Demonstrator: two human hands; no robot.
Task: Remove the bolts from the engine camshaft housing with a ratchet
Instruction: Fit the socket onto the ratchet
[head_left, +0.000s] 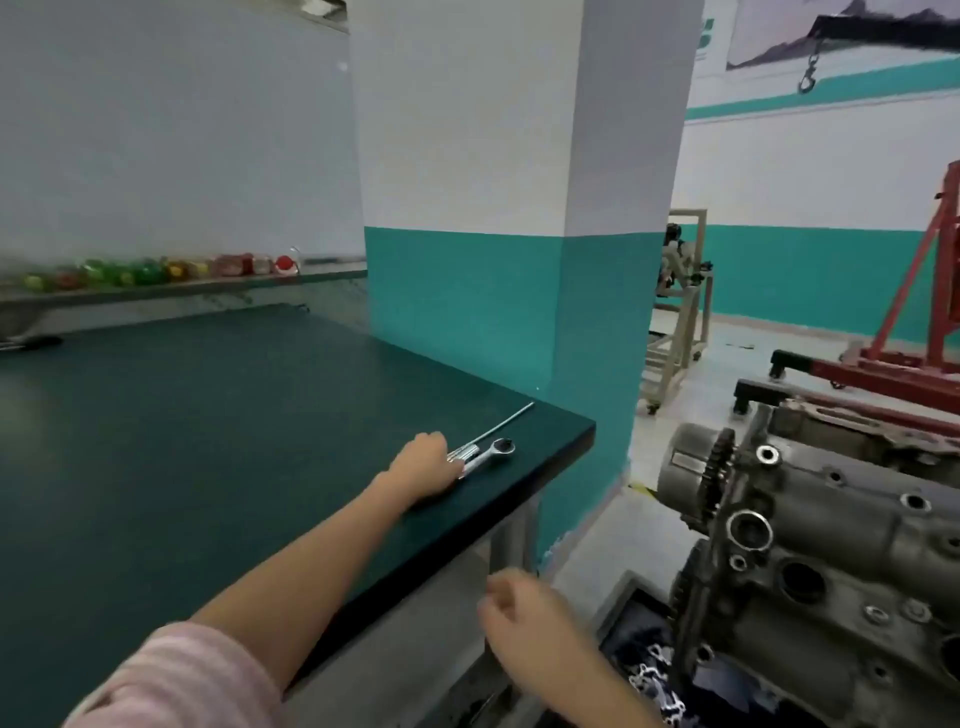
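A shiny ratchet wrench (491, 453) with a ring head lies near the right corner of the dark green worktable (208, 441). My left hand (423, 464) reaches across the table and its curled fingers close over the wrench's handle end. A thin metal rod (506, 422) lies just beyond the wrench. The grey engine camshaft housing (831, 551), with several bolts and holes in its top, stands at the lower right, off the table. My right hand (524, 618) hangs between table and engine, loosely curled and holding nothing.
A white and teal pillar (519, 260) stands behind the table corner. A shelf with coloured bottles (156, 270) runs along the back left. A red engine hoist (914, 332) and a trolley (680, 322) stand on the floor at the right. A toothed sprocket (719, 478) sits on the engine's near end.
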